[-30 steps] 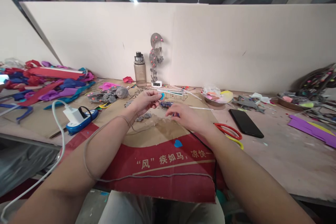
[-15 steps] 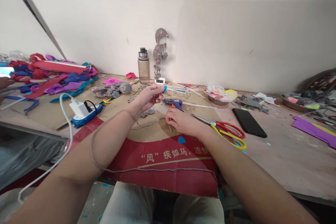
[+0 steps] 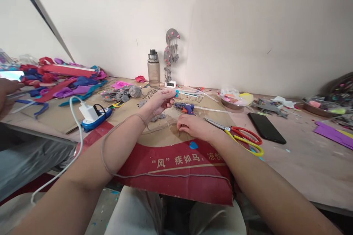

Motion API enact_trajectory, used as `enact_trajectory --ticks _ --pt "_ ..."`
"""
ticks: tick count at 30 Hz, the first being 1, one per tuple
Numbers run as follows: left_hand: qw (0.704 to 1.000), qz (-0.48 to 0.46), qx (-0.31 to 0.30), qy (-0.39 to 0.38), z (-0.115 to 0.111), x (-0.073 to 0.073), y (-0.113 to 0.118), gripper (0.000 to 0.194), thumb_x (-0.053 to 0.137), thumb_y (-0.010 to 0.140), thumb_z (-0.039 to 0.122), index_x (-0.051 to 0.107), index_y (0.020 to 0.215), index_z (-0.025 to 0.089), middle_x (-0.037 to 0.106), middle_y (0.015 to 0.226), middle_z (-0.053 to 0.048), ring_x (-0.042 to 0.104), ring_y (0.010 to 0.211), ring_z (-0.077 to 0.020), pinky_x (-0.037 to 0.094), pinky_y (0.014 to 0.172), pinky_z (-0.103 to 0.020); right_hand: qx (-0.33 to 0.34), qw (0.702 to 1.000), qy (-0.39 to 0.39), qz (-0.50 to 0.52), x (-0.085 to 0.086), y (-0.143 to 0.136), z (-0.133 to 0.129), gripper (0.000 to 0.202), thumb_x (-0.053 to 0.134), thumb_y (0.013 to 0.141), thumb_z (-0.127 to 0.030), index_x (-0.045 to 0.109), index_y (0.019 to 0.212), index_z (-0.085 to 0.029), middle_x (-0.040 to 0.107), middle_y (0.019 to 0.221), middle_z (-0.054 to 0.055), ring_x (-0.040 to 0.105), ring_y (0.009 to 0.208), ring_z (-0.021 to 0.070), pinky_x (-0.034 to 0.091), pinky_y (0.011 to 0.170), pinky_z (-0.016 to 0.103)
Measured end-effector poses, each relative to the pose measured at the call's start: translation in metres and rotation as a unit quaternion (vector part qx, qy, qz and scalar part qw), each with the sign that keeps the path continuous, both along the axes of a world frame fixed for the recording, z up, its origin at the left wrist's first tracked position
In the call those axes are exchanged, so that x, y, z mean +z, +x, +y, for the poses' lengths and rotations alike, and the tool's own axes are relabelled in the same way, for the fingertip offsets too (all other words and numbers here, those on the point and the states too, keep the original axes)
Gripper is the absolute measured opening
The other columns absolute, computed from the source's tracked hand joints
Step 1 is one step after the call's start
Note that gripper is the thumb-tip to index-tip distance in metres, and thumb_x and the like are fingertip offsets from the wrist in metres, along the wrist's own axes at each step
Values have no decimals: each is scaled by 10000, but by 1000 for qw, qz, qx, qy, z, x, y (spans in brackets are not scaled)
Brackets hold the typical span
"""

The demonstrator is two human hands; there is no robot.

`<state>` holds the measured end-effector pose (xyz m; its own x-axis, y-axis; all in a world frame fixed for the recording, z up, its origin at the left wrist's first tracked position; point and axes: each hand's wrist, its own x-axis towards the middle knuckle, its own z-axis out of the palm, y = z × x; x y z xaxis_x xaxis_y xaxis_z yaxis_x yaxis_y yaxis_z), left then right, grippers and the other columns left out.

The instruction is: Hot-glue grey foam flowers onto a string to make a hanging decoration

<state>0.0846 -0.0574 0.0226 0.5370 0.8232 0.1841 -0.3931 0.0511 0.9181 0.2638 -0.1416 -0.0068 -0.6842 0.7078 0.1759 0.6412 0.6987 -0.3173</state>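
My left hand (image 3: 160,103) is raised over the cardboard (image 3: 143,137), pinching a small blue piece (image 3: 177,93) between thumb and fingertips. Grey yarn (image 3: 165,175) loops round my left forearm and trails along the red edge of the cardboard. Low over the brown part, my right hand (image 3: 190,125) is closed, its fingertips pressed together around the yarn's far stretch. Just beyond it lies a blue glue gun (image 3: 187,108) with a clear glue stick. A blue heart (image 3: 193,145) rests below my right wrist, and red-and-yellow-handled scissors (image 3: 246,139) lie beside my right forearm.
A phone (image 3: 267,128) lies to the right, near a dish of scraps (image 3: 237,104). A bottle (image 3: 153,71) and a grey hanging ornament (image 3: 171,53) stand at the back. A power strip (image 3: 96,119) and colourful cloth (image 3: 68,77) sit left, where another person's hand (image 3: 8,90) shows.
The view has turned slightly left, so the things on the table appear a little further right. Both hands keep nearly the same pose, with the blue piece still in the left.
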Motion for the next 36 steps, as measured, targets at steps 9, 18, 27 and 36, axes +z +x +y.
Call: enact_trajectory --ticks 9,18,27,36 --pt "998 -10 -57 3 -11 -1 7 192 790 697 239 648 756 125 677 913 -63 614 774 -122 502 781 -287 -125 945 -56 296 6 -5 -6 64 422 877 -217 467 834 -204 586 814 -5 472 633 106 383 604 251" --pt "981 79 -178 -24 -23 4 7 246 797 697 272 642 830 134 684 900 -96 654 821 -167 517 698 -281 -145 743 -212 618 16 -4 -5 314 661 736 -406 418 818 -225 564 661 -72 404 441 48 252 395 172" --pt "979 152 -120 62 -17 2 4 258 798 667 346 669 745 137 558 593 8 472 527 -70 354 507 -197 -130 685 -172 696 32 5 -9 259 679 720 -307 449 799 -217 476 608 -94 413 464 40 298 438 172" --pt "966 110 139 185 -10 -4 13 262 785 664 378 668 706 148 607 610 4 470 545 -73 356 535 -206 -180 771 -174 586 19 -1 -4 279 659 740 -435 523 780 -195 566 610 -44 501 509 82 404 482 216"
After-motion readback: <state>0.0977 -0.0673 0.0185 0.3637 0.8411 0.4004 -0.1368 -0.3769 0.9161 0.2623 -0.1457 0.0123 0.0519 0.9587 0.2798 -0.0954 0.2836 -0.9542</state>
